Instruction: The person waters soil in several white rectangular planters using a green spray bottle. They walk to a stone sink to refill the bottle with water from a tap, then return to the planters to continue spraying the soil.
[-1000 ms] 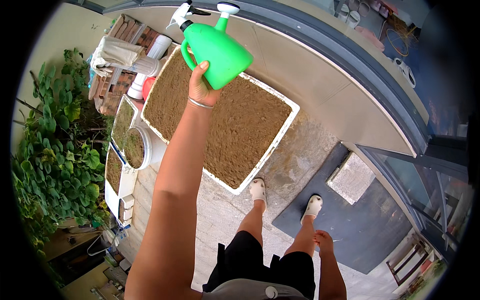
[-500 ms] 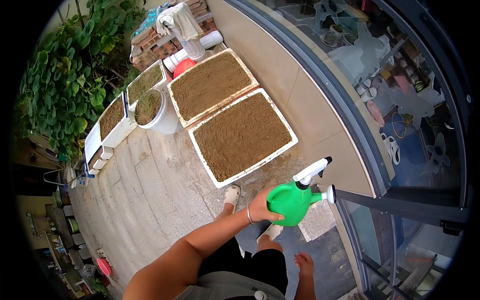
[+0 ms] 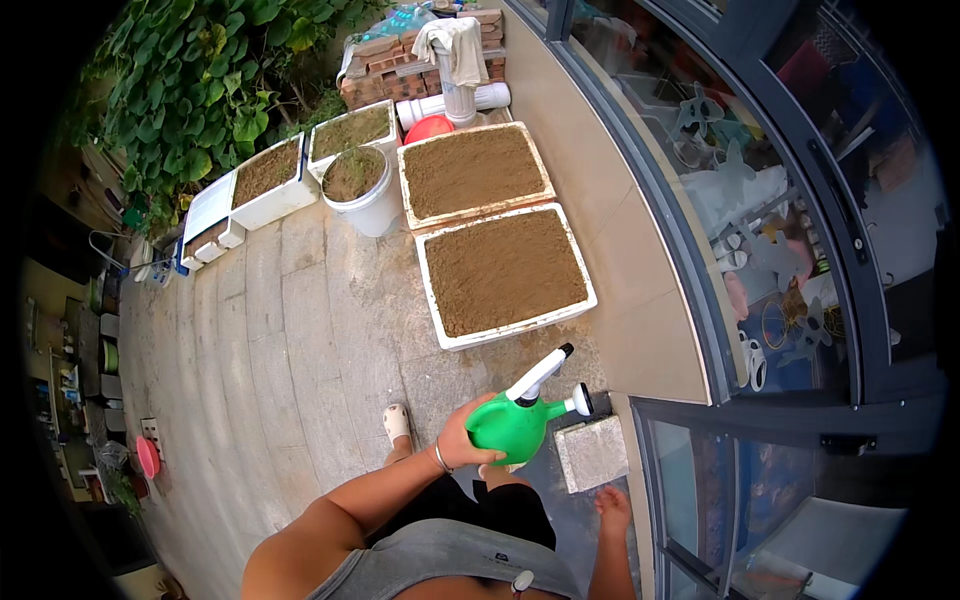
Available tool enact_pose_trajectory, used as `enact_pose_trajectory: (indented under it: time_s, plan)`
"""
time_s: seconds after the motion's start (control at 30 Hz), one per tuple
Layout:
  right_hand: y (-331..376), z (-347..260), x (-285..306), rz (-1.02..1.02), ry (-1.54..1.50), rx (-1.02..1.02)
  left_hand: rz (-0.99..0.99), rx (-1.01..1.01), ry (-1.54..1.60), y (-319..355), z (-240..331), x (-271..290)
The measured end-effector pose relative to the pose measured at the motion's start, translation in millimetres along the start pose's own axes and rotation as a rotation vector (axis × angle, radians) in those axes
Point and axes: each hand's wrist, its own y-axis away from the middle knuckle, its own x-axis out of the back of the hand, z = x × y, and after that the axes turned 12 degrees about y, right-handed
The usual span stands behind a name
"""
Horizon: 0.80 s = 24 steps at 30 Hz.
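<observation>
My left hand (image 3: 462, 440) grips the handle of a green watering can (image 3: 508, 430), held in the air above the paving. A white spray head with a black tip (image 3: 541, 374) tops the can, and a short side spout ends in a white, black-rimmed rose (image 3: 580, 400) pointing right. My right hand (image 3: 613, 508) hangs low at my right side, its fingers loosely curled, with nothing visible in it. Beyond the can stand two white foam boxes of brown soil, the nearer box (image 3: 588, 304) and the farther box (image 3: 548, 195), side by side along the wall.
Left of the boxes stands a white bucket (image 3: 366, 212) of soil, with smaller white planters (image 3: 275, 205) behind it. A pale stone slab (image 3: 592, 453) lies by the glass door (image 3: 690, 480). White pipes (image 3: 490, 97), bricks (image 3: 365, 90) and leafy vines (image 3: 200, 90) occupy the back.
The view has turned, shifting the boxes rightward and the can leftward in the picture. My left hand still holds the can; my right hand stays low and loosely curled.
</observation>
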Motion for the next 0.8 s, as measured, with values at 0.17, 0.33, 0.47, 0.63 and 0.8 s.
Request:
enact_pose_trajectory:
  time_s: [0.17,0.33,0.47,0.63,0.8]
  plan:
    - [117,-214,-134,-0.097,0.032,0.835,0.168,-0.084,-0.208,44,34,65]
    - [201,-305,-283,-0.249,0.236,1.220,0.306,-0.257,-0.469,83,79,146]
    - [236,-321,-390,-0.402,-0.005,1.044,0.404,-0.405,-0.567,96,102,214]
    - [242,-353,-490,-0.426,-0.227,0.829,0.511,-0.508,-0.684,80,103,285]
    - [163,-381,-549,-0.381,-0.332,0.667,0.434,-0.319,-0.723,30,87,331]
